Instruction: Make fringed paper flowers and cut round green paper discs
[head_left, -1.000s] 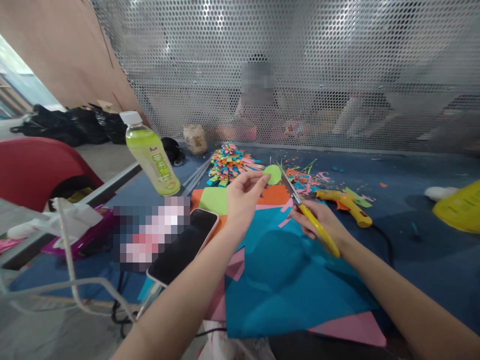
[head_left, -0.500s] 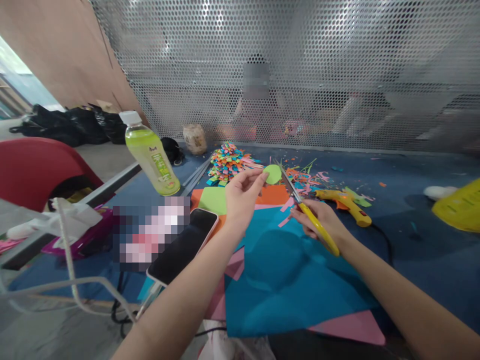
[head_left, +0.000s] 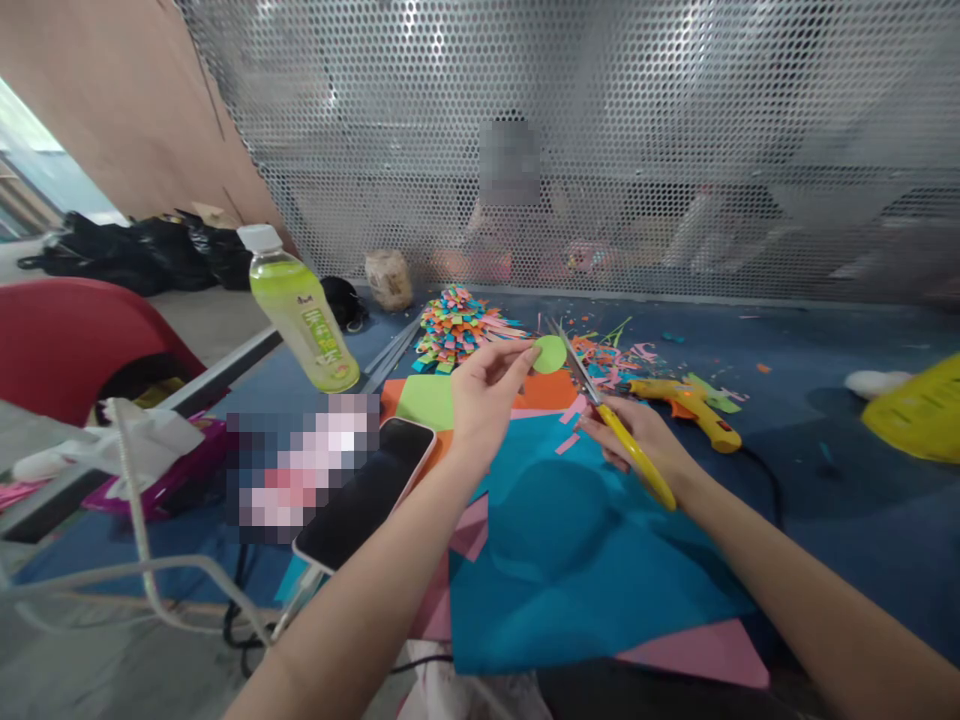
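Observation:
Between thumb and fingers, my left hand (head_left: 489, 390) pinches a round piece of green paper (head_left: 550, 354). My right hand (head_left: 637, 440) is closed round the yellow handles of scissors (head_left: 600, 400), whose blades point up and left beside the green disc. Beneath both hands lies a large blue sheet (head_left: 570, 570), with pink, orange and green paper around and under it. Two small pink strips (head_left: 568, 443) rest on the blue sheet. Behind my left hand stands a cone of many-coloured paper curls (head_left: 451, 325).
A yellow glue gun (head_left: 694, 408) lies right of the scissors, near scattered paper scraps (head_left: 607, 355). On the left are a phone (head_left: 367, 490), a green drink bottle (head_left: 304, 315) and a white cable (head_left: 139, 510). A perforated metal panel (head_left: 600, 120) rises behind the table.
The green disc has shifted slightly right and down in my left hand and looks rounder to the camera. My right hand and the scissors have barely moved.

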